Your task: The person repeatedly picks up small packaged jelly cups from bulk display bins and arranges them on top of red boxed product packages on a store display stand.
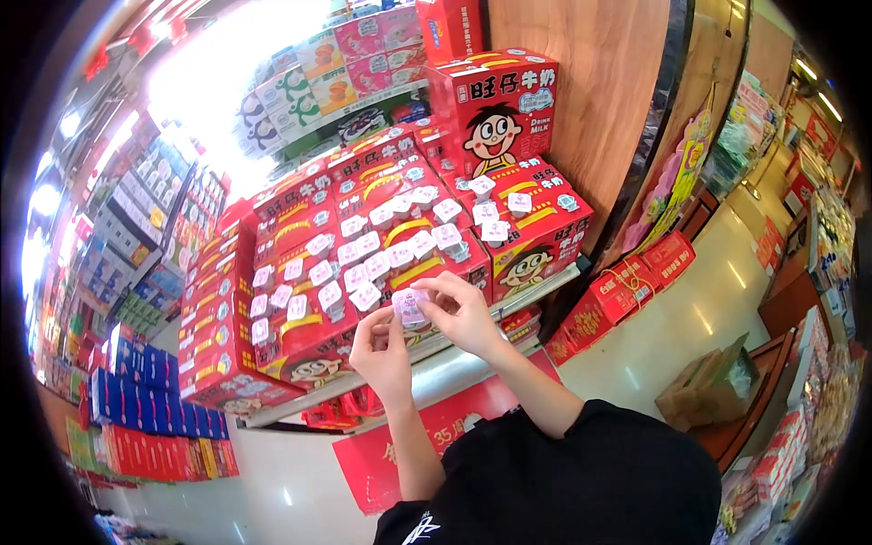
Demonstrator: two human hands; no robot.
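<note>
Both hands hold one small square cup with a pink-purple printed lid (409,307), lid facing me. My left hand (380,356) grips its left side with thumb and fingers. My right hand (461,313) pinches its upper right edge and corner. Just beyond, many similar small cups (374,265) stand in loose rows, lids up, on red milk cartons (300,341). A few more cups (495,231) sit on the right-hand carton (540,241). What lies under my fingers on the held cup is hidden.
An upright red milk carton (495,118) stands at the back right against a wooden panel (604,109). Red gift boxes (627,289) and an open cardboard box (708,386) are on the floor to the right. Blue boxes (150,400) are stacked at left.
</note>
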